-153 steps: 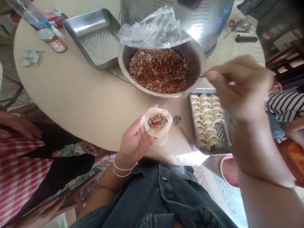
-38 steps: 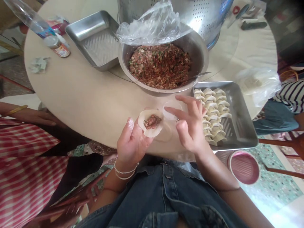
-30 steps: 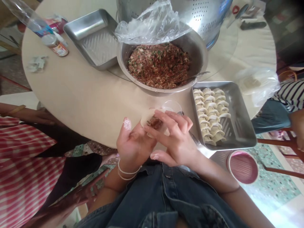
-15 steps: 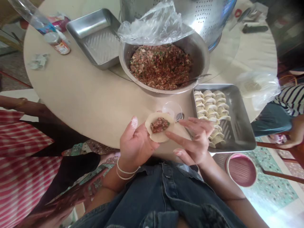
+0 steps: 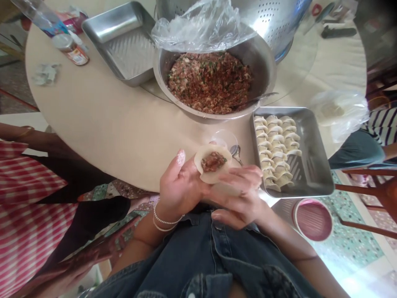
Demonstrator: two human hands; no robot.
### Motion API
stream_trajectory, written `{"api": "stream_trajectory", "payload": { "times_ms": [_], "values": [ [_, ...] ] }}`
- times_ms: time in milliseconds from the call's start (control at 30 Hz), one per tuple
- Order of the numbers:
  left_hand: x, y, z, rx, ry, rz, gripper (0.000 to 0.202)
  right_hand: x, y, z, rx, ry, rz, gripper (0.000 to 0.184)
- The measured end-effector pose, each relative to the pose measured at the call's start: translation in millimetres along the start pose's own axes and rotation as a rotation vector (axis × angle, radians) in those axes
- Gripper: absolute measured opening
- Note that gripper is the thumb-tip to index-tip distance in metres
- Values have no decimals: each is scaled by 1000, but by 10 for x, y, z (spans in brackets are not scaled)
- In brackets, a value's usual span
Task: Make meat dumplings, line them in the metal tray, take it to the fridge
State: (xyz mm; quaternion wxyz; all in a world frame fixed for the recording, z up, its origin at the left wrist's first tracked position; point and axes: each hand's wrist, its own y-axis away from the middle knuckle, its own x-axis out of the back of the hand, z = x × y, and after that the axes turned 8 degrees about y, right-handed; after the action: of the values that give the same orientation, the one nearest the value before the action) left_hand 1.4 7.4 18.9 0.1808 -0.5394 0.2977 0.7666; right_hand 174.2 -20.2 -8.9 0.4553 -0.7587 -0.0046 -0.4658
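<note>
The dough [image 5: 211,177] is lying on my flat left hand [image 5: 181,186]. Just beside it, my right hand [image 5: 241,196] is loosely spread.

Filling [image 5: 211,85]: in bowl [image 5: 264,70]
Plastic sheet [image 5: 201,33]: over bowl's far side
Colander [image 5: 273,20]: behind bowl
Left tray [image 5: 130,58]: left of bowl
Right tray [image 5: 314,165]: on table [image 5: 118,132], right of bowl, nearer
Dumplings [image 5: 277,149]: in right tray
Wrapper [image 5: 210,178]: on left hand [image 5: 181,188], before bowl

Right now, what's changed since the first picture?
The right hand has let go of the thin metal utensil, now resting in the round steel bowl, and moved left and down to the pale round dough wrapper. The left hand still supports that wrapper, its thumb now off the edge. The white crimped dumplings look unchanged.
</note>
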Motion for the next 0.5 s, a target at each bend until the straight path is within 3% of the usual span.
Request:
{"api": "stream_trajectory", "payload": {
  "times_ms": [133,333,500],
  "values": [
    [-20,11,-6,-3,-35,21,71,-66,-43,-94,8,-43,-43,30],
    [-12,-2,-12,-110,-10,32,69,-37,15,-24,-99,-89,74,30],
    [-10,-3,3,-79,-7,11,69,-50,74,64,-182,52,52,42]
  ]
}}
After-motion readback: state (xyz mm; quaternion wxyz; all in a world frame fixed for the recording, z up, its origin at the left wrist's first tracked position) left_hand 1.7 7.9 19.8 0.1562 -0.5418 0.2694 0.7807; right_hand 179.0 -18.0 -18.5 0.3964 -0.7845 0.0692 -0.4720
